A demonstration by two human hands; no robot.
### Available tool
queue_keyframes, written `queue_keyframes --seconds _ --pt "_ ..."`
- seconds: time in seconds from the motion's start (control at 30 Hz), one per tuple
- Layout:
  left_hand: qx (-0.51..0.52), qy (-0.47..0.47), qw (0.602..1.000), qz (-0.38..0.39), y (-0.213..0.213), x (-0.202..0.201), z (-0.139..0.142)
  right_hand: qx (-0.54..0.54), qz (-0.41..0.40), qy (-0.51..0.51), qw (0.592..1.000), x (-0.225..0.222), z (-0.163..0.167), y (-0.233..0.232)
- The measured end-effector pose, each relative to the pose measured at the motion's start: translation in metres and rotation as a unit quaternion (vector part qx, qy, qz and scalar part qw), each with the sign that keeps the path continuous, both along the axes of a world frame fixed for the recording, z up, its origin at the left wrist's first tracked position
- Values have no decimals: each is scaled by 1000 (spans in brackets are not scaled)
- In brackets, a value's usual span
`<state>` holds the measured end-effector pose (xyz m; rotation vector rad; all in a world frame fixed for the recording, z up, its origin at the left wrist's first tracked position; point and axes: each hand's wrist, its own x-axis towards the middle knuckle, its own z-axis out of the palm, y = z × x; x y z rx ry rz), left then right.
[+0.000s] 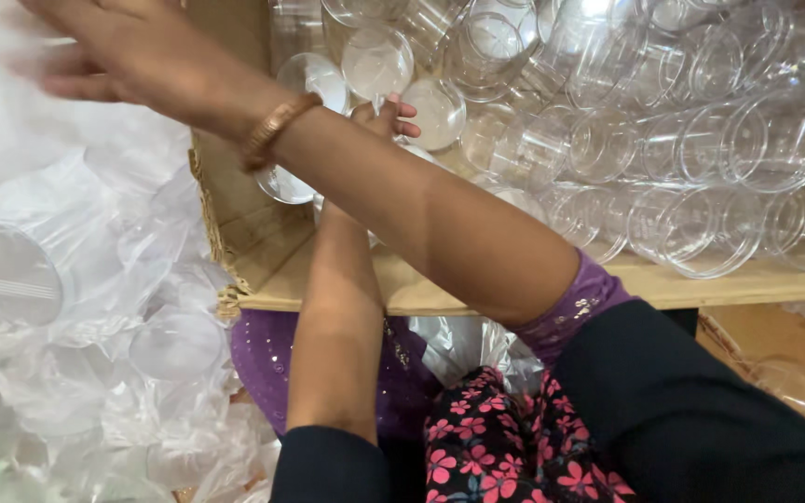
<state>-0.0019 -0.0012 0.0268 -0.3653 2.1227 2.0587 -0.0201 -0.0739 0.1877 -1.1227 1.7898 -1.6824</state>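
Observation:
A cardboard box lies open in front of me, filled with several clear plastic cups lying on their sides. My left hand reaches up into the box among the cups, its fingers curled against a round cup bottom. My right forearm crosses in front of it and hides most of the hand. My right hand, a gold bangle on its wrist, stretches across to the upper left over clear plastic bags. It is blurred, with the fingers stretched out flat and nothing visible in them.
Crumpled clear plastic bags holding more cups fill the left side, one cup bottom facing me. The box's front flap lies flat toward me. My lap in purple and floral cloth is below.

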Motion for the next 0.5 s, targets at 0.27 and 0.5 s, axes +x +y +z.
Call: queue_keyframes --seconds 0.27,0.5 --pt "81 168 982 -32 2 -49 -36 38 -278 84 956 -15 -45 234" --pt "-11 128 992 8 14 -48 -31 115 -238 -55 963 2 -107 276"
